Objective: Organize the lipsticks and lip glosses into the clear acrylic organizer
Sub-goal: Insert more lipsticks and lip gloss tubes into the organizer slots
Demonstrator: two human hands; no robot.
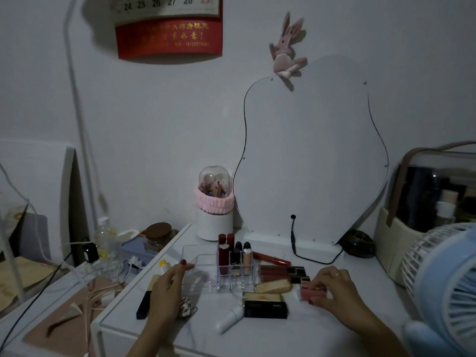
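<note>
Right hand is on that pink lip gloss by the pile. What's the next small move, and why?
Probably lift the pink lip gloss with the right hand and stand it in an empty front slot of the acrylic organizer, which the left hand steadies. Back slots already hold tubes.

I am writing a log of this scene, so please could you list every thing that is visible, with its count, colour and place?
clear acrylic organizer: 1, transparent, table centre.
standing lip products: about 5, dark red, black, beige; organizer's right slots.
loose lipsticks and glosses: several, brown, gold, black, red; on the table right of the organizer.
pink gloss: 1, under the right hand.
white tube: 1, table front.
mirror: 1, wavy, against the wall.
domed jar: 1, white with a pink band, left of the mirror.
fan: 1, blue, right edge.
calendar: 1, red, wall.
plush rabbit: 1, pink, above the mirror.
left hand: on the organizer's edge.
right hand: gripping the pink gloss.
</note>
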